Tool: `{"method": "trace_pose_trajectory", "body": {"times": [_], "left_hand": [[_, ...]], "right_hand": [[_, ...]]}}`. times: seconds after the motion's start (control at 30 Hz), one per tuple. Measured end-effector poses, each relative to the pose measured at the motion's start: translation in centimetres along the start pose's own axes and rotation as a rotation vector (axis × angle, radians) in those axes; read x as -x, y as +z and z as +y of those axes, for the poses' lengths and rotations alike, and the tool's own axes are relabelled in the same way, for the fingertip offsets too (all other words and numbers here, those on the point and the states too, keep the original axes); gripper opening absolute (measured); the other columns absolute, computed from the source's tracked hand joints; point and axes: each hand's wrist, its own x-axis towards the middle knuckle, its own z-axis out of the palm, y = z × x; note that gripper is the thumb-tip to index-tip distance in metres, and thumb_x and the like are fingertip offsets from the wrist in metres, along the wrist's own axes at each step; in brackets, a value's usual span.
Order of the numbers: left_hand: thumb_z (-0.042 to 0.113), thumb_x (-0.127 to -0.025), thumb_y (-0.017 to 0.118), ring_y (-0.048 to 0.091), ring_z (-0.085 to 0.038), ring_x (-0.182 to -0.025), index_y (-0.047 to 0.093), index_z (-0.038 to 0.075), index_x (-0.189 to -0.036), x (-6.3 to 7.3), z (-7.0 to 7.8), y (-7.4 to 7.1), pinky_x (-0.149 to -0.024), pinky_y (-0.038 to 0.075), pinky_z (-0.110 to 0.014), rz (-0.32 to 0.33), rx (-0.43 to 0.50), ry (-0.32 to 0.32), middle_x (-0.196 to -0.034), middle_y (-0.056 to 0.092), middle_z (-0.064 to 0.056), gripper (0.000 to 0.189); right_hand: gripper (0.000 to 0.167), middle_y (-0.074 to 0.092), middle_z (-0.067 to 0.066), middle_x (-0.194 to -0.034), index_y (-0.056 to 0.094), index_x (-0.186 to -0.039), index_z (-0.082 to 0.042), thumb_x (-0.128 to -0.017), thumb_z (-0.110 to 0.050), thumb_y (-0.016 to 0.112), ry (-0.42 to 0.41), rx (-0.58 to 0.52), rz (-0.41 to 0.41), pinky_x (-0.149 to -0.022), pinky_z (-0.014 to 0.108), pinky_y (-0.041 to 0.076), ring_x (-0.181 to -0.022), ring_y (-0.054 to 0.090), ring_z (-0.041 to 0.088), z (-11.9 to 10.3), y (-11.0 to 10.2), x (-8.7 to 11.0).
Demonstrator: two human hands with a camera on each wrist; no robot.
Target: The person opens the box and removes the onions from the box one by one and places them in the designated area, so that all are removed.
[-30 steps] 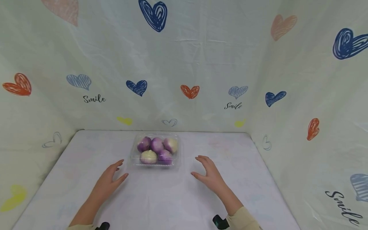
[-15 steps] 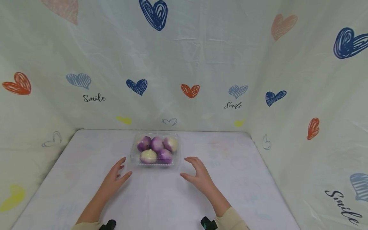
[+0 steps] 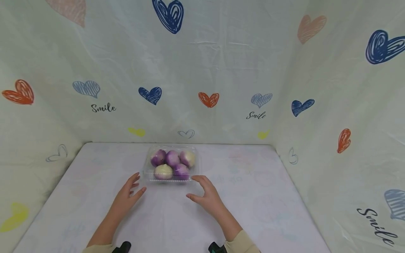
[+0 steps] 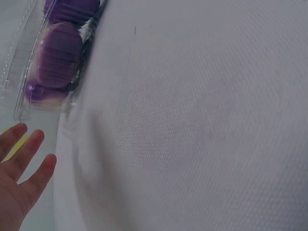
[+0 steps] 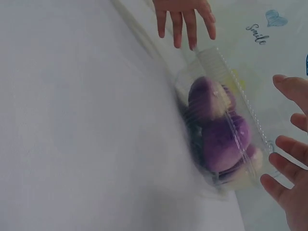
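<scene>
A clear plastic clamshell box (image 3: 148, 172) stands toward the back of the table, its lid down over several purple-and-white onions (image 3: 173, 159). To the left of its front corner is my left hand (image 3: 124, 198), fingers spread and holding nothing. My right hand (image 3: 207, 196) reaches in from the front right, thumb and fingers apart, with its fingertips close to the box's front right corner; whether they touch it I cannot tell. The left wrist view shows onions (image 4: 58, 55) through the plastic. In the right wrist view the box (image 5: 207, 60) lies between both hands.
A white cloth covers the table (image 3: 164, 225). Behind and at the sides hangs a pale curtain (image 3: 221, 63) printed with hearts and the word "Smile". Dark wrist cameras (image 3: 217, 247) sit at both sleeves.
My right hand has moved left and slightly toward me, ending near the box's front right corner. The left hand has shifted a little to the right. The box has stayed put.
</scene>
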Motion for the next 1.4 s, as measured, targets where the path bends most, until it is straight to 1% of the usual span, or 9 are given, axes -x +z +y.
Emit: {"method": "trace_pose_trajectory", "body": {"times": [0.27, 0.47, 0.57, 0.7, 0.83, 0.93, 1.1, 1.27, 1.4], "left_hand": [[0.022, -0.098, 0.061, 0.051, -0.044, -0.118, 0.031, -0.001, -0.146, 0.5, 0.1, 0.4, -0.097, 0.043, -0.061, 0.047, -0.008, -0.035, -0.138, 0.046, -0.028, 0.061], [0.018, -0.097, 0.062, 0.056, -0.041, -0.113, 0.036, 0.000, -0.144, 1.0, 0.2, 0.8, -0.094, 0.046, -0.058, 0.087, 0.014, -0.028, -0.135, 0.051, -0.025, 0.057], [0.017, -0.097, 0.062, 0.058, -0.035, -0.110, 0.038, 0.002, -0.144, 1.2, 0.1, 1.2, -0.093, 0.048, -0.051, 0.096, 0.026, -0.042, -0.133, 0.054, -0.022, 0.055], [0.017, -0.097, 0.062, 0.059, -0.030, -0.108, 0.042, 0.003, -0.142, 1.7, 0.3, 1.8, -0.091, 0.050, -0.037, 0.101, 0.041, -0.053, -0.130, 0.057, -0.018, 0.052], [0.014, -0.096, 0.063, 0.059, -0.024, -0.104, 0.045, 0.003, -0.140, 2.2, 0.7, 2.6, -0.088, 0.051, -0.027, 0.120, 0.065, -0.043, -0.126, 0.060, -0.015, 0.049], [0.012, -0.095, 0.064, 0.059, -0.015, -0.101, 0.048, 0.003, -0.139, 2.6, 1.0, 3.2, -0.087, 0.051, -0.022, 0.138, 0.088, -0.035, -0.124, 0.062, -0.012, 0.047], [0.009, -0.094, 0.065, 0.058, -0.006, -0.097, 0.050, 0.003, -0.137, 3.3, 1.5, 4.0, -0.086, 0.051, -0.022, 0.163, 0.123, -0.011, -0.121, 0.063, -0.010, 0.046], [0.008, -0.094, 0.065, 0.060, -0.007, -0.095, 0.051, 0.002, -0.136, 3.9, 1.9, 4.9, -0.084, 0.053, -0.026, 0.175, 0.152, 0.017, -0.119, 0.065, -0.010, 0.044], [0.007, -0.094, 0.064, 0.061, -0.008, -0.094, 0.052, 0.003, -0.135, 4.2, 2.3, 5.6, -0.083, 0.054, -0.029, 0.181, 0.181, 0.028, -0.117, 0.065, -0.008, 0.043]], "right_hand": [[0.056, 0.054, 0.003, -0.133, 0.056, -0.132, -0.009, -0.084, -0.025, 0.079, -0.039, 0.006, 0.007, -0.105, 0.045, 0.041, -0.126, 0.048, 0.023, -0.6, 1.0, -0.1], [0.055, 0.056, 0.003, -0.130, 0.057, -0.130, -0.009, -0.083, -0.024, 0.080, -0.073, 0.014, 0.018, -0.104, 0.044, 0.042, -0.123, 0.049, 0.024, -1.0, 1.8, 0.1], [0.053, 0.057, 0.002, -0.128, 0.059, -0.128, -0.008, -0.081, -0.021, 0.081, -0.098, 0.006, 0.047, -0.104, 0.043, 0.042, -0.122, 0.050, 0.024, -1.0, 2.4, 0.3], [0.048, 0.059, 0.000, -0.125, 0.062, -0.123, -0.009, -0.080, -0.017, 0.081, -0.112, -0.026, 0.103, -0.104, 0.040, 0.043, -0.121, 0.051, 0.022, -1.0, 3.4, 0.7], [0.043, 0.061, -0.001, -0.120, 0.065, -0.119, -0.010, -0.079, -0.013, 0.081, -0.148, -0.043, 0.158, -0.099, 0.037, 0.046, -0.115, 0.054, 0.020, -1.0, 4.3, 1.0], [0.041, 0.062, -0.003, -0.116, 0.066, -0.115, -0.010, -0.078, -0.011, 0.082, -0.183, -0.052, 0.195, -0.095, 0.034, 0.048, -0.110, 0.055, 0.019, -1.0, 4.7, 1.1], [0.038, 0.064, -0.001, -0.111, 0.068, -0.110, -0.007, -0.075, -0.009, 0.083, -0.268, -0.045, 0.244, -0.091, 0.031, 0.049, -0.106, 0.055, 0.019, -1.1, 5.4, 1.1], [0.036, 0.065, 0.001, -0.106, 0.068, -0.106, -0.006, -0.073, -0.008, 0.084, -0.352, -0.011, 0.290, -0.088, 0.031, 0.049, -0.102, 0.056, 0.019, -0.8, 6.1, 1.0], [0.034, 0.066, -0.001, -0.104, 0.070, -0.104, -0.007, -0.074, -0.009, 0.084, -0.366, 0.008, 0.311, -0.088, 0.029, 0.048, -0.101, 0.056, 0.018, -0.7, 6.5, 0.9]]}}
